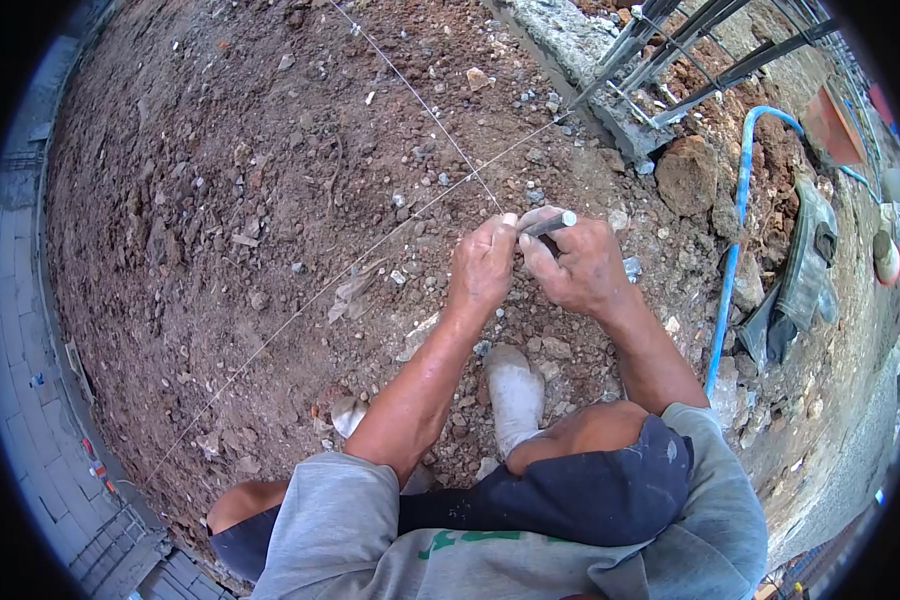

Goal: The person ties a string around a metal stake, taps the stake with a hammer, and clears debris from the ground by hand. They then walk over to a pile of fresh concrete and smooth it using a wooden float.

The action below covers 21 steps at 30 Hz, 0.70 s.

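Note:
In the head view my left hand (pixel 483 265) is closed, its thumb and fingers pinched together at the end of a thin pale string (pixel 410 88). The string runs from there toward the far upper left. Close beside it, my right hand (pixel 587 265) is closed around a short dark metal rod (pixel 548 226) with a bright round end. Both hands nearly meet over the rubble ground, just beyond my white boot (pixel 515 395). A second string (pixel 315 297) crosses the first a little beyond my fingers. The exact grip on the string is partly hidden.
Upright steel rebar (pixel 660 50) stands at a concrete edge (pixel 555 75) at the upper right. A big rock (pixel 686 176), a blue hose (pixel 733 255) and a dark crumpled cloth or bag (pixel 802 265) lie to the right. Grey paving (pixel 20 300) borders the left.

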### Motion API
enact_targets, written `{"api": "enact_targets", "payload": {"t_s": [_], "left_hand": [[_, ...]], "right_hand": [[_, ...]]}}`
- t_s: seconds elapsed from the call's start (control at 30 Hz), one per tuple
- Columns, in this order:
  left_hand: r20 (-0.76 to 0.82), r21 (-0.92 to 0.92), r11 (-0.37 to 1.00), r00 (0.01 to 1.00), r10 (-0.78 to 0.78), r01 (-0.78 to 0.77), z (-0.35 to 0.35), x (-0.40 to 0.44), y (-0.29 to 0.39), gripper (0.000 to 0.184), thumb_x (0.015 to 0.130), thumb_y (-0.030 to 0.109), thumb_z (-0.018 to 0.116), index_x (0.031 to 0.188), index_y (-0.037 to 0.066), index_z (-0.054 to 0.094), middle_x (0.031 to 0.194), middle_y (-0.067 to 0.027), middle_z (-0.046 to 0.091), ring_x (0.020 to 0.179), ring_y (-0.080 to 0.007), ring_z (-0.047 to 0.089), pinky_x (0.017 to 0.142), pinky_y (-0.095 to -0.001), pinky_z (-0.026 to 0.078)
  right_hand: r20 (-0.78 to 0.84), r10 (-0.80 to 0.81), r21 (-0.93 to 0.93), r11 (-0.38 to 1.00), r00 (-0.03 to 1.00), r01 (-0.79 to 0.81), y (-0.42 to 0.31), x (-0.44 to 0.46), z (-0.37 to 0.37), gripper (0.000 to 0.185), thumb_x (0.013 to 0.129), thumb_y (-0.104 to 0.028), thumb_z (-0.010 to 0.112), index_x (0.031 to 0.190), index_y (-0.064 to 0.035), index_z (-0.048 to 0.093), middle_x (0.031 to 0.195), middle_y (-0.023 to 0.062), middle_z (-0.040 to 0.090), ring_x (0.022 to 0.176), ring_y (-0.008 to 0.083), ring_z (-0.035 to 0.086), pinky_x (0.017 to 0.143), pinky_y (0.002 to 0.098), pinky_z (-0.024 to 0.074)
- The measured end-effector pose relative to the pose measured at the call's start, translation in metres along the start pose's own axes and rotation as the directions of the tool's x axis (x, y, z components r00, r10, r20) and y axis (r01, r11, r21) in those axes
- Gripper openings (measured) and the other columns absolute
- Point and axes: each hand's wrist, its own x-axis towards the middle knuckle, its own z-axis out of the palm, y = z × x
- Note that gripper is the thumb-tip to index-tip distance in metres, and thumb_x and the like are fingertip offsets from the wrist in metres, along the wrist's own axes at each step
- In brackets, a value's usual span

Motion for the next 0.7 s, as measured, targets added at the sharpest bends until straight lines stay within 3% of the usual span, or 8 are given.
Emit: {"api": "enact_targets", "payload": {"t_s": [0.13,0.23,0.27,0.47,0.7], "left_hand": [[0.010,0.024,1.000,1.000,0.013,-0.014,0.002,0.006,-0.007,0.043,0.098,0.038,0.043,0.099,0.003,0.067,0.073,-0.0142,0.062,0.068,-0.0212,0.058,0.065,-0.0384,0.046],[0.013,0.037,0.999,1.000,-0.015,0.014,0.001,0.003,-0.003,0.043,0.098,0.038,0.044,0.099,0.002,0.067,0.074,-0.0114,0.063,0.069,-0.0191,0.058,0.065,-0.0367,0.046],[-0.005,0.001,1.000,1.000,0.000,0.000,0.004,0.002,-0.002,0.042,0.098,0.039,0.045,0.099,0.002,0.067,0.074,-0.0106,0.064,0.069,-0.0185,0.058,0.066,-0.0360,0.047],[0.011,-0.041,0.999,1.000,-0.007,0.008,0.000,-0.006,-0.006,0.043,0.098,0.041,0.047,0.100,0.003,0.067,0.080,-0.0064,0.066,0.076,-0.0148,0.059,0.072,-0.0326,0.047],[0.081,-0.165,0.984,0.995,-0.050,0.063,0.003,-0.004,-0.025,0.040,0.099,0.037,0.046,0.099,0.002,0.066,0.082,-0.0036,0.064,0.075,-0.0121,0.053,0.068,-0.0321,0.043]], "right_hand": [[-0.026,0.017,-0.031,0.999,1.000,-0.018,-0.007,-0.001,-0.006,0.014,0.080,-0.013,0.066,0.090,-0.0034,0.063,0.082,0.0136,0.061,0.075,0.0321,0.063,0.063,0.0402,0.0508],[-0.153,0.049,0.084,0.996,0.987,-0.037,-0.029,0.011,-0.022,0.015,0.081,-0.012,0.066,0.093,-0.0029,0.063,0.081,0.0135,0.059,0.073,0.0328,0.061,0.063,0.0405,0.0503],[-0.175,-0.024,0.066,0.997,0.984,0.036,-0.024,0.013,-0.020,0.012,0.083,-0.010,0.065,0.092,-0.0021,0.062,0.081,0.0141,0.059,0.073,0.0336,0.061,0.063,0.0406,0.0495],[0.051,-0.102,0.013,0.995,0.994,0.101,-0.015,0.018,-0.031,0.009,0.085,-0.009,0.064,0.089,-0.0026,0.061,0.081,0.0141,0.059,0.076,0.0337,0.060,0.066,0.0423,0.0488],[0.110,-0.027,0.037,0.999,0.994,0.023,-0.018,0.000,-0.027,0.011,0.084,-0.009,0.063,0.093,-0.0016,0.061,0.090,0.0141,0.061,0.083,0.0353,0.060,0.074,0.0428,0.0495]]}}
